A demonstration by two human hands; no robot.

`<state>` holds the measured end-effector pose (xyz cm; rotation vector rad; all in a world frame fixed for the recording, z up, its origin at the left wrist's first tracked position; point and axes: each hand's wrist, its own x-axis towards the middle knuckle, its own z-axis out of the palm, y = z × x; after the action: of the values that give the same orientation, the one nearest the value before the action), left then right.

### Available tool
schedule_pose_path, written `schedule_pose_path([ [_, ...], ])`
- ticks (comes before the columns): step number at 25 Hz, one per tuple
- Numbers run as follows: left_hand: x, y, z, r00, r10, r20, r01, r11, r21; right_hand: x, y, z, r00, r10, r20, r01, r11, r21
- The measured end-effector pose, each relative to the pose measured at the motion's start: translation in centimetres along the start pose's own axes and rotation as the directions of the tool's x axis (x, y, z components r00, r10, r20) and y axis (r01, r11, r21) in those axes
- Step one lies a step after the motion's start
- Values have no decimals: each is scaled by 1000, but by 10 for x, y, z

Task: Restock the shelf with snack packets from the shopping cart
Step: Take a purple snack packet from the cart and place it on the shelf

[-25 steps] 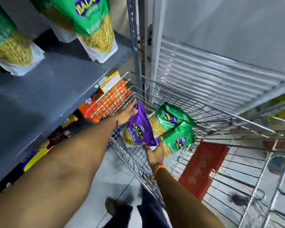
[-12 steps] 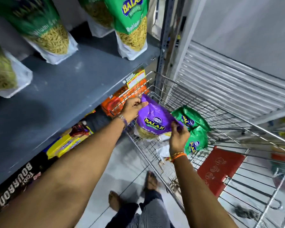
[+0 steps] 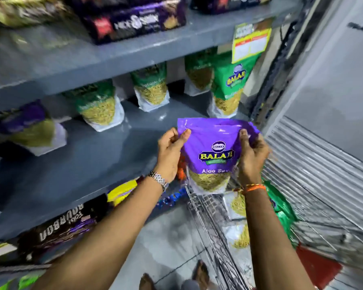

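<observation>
Both my hands — left hand (image 3: 169,154), right hand (image 3: 252,155) — pinch the purple Balaji Aloo Sev packet (image 3: 215,151) upright by its top corners, just beside the grey shelf (image 3: 88,155).

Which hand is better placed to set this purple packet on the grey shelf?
Probably the left hand: it grips the purple packet on the grey shelf side, while the right hand holds the far edge.

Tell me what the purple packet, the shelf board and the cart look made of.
Purple packet: glossy plastic film, judging by creases, sheen and a clear window. Shelf board: probably grey painted metal, smooth with soft reflections. Cart: bare shiny metal wire.
</observation>
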<state>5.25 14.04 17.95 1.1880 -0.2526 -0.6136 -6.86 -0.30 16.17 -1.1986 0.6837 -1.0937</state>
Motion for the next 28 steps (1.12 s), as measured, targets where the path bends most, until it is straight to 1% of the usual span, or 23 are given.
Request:
schedule_pose_path([
  [2, -4, 35, -22, 989, 87, -120, -91, 995, -32, 0, -9, 41, 994, -31, 109, 30, 1000, 10],
  [5, -14, 78, -71, 937, 164, -307, -190, 980, -55, -12, -17, 109, 959, -76, 274, 80, 997, -1],
  [9, -25, 123, -142, 842, 234, -486, -300, 952, -61, -45, -21, 197, 862, -88, 500, 63, 996, 66],
  [12, -33, 156, -198, 732, 268, -626, -371, 928, -37, -75, -17, 262, 758, -25, 651, -32, 997, 75],
  [14, -39, 174, -231, 663, 269, -698, -406, 913, -33, -93, -12, 303, 691, 3, 723, -45, 998, 39],
  [17, -48, 196, -272, 607, 266, -749, -463, 884, -61, -119, -7, 351, 610, 31, 792, -63, 998, 10],
  [19, -55, 211, -296, 572, 251, -781, -472, 879, -62, -136, -7, 377, 582, 6, 813, -25, 1000, 11],
  [22, -64, 223, -321, 562, 240, -792, -469, 881, -66, -155, 2, 405, 552, -19, 833, 23, 1000, 7],
  [25, -69, 220, -336, 565, 240, -790, -502, 859, -98, -169, 12, 414, 506, 5, 863, 54, 998, -38],
  [26, -69, 219, -339, 561, 251, -789, -516, 851, -97, -173, 16, 416, 501, 8, 865, 57, 997, -43],
  [28, -69, 217, -342, 558, 274, -783, -520, 851, -73, -176, 22, 417, 515, 31, 856, 49, 997, -65],
])
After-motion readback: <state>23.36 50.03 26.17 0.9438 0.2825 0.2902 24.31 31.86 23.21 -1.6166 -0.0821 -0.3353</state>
